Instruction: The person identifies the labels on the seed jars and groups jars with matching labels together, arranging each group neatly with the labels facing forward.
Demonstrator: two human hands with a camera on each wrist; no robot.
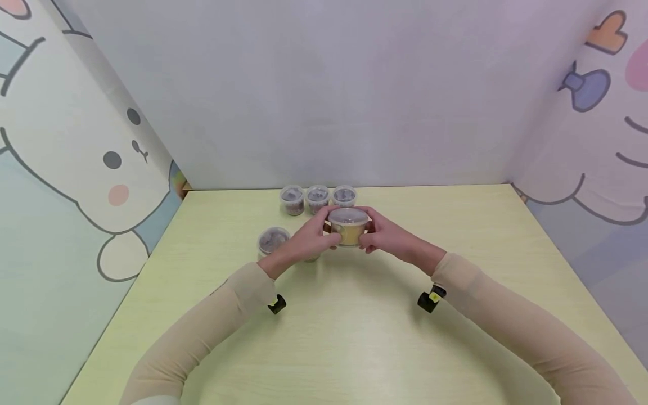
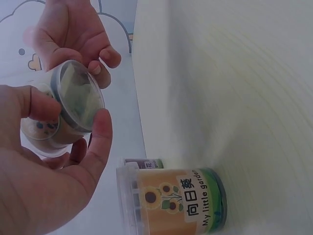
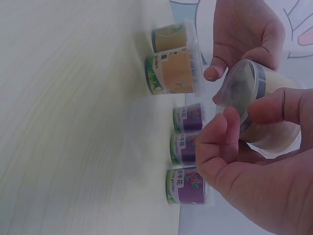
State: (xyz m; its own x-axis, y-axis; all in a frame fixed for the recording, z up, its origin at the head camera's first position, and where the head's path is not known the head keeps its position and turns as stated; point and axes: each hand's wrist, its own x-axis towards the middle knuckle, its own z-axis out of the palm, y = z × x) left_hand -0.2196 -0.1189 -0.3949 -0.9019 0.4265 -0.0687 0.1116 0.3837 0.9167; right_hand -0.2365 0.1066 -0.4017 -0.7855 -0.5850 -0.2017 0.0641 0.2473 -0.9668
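Between both hands a round plastic tub (image 1: 349, 232) with a clear lid and a yellow label is held up over the table. My left hand (image 1: 310, 233) grips its left side, fingers and thumb curled round it. From the other side my right hand (image 1: 390, 235) grips the same tub. The wrist views show the held tub (image 2: 80, 95) tilted, with thumbs and fingers at its wall and end. Below my left hand stands an orange sunflower-labelled tub (image 2: 181, 200); another orange tub (image 3: 168, 38) stands beside it, mostly hidden by that hand in the head view.
Three purple-labelled tubs (image 1: 318, 197) stand in a row near the back edge of the pale wooden table (image 1: 364, 332). A plain cloth wall (image 1: 344, 101) rises behind them, and cartoon-printed sheets (image 1: 66, 146) hang at both sides.
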